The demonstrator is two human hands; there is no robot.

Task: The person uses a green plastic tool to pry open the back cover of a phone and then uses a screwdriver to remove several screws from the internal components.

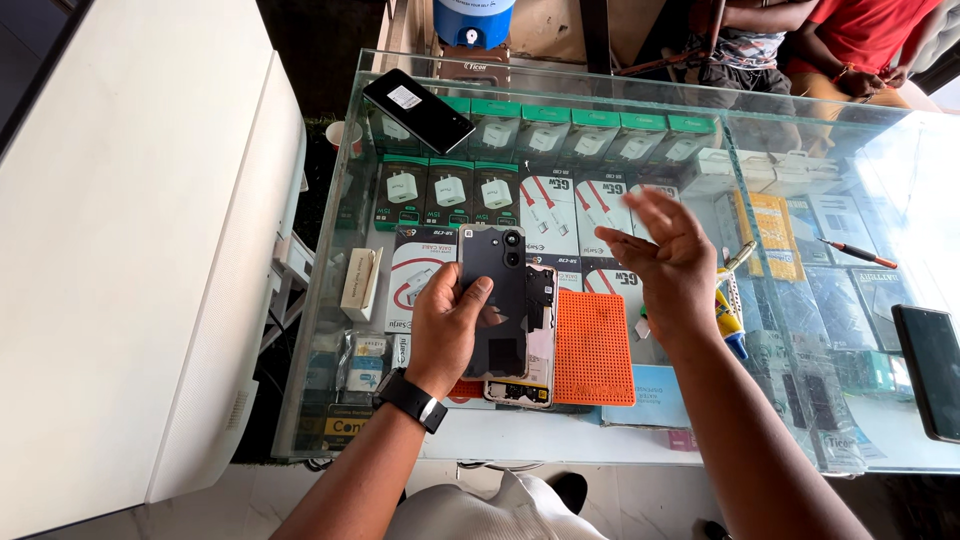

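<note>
- Gripping the dark glossy phone back cover with its camera cut-outs [495, 300], the left hand [447, 325] closes its thumb across the face, just above the opened phone body with bare circuit board [535, 355] on the glass desk [640, 440].
- The cover's long axis runs away from the person, nearly upright in view.
- The right hand [668, 262] hovers spread open and empty, just right of the cover, above the orange square mat [592, 347].

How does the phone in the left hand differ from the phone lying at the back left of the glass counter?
The phone in the left hand is held up, back cover with camera lenses facing the viewer; the phone at the back left lies flat on the glass counter, untouched. The held phone stands nearly upright in view; the far one lies diagonally and carries a white sticker. Both are dark and rectangular.
</note>
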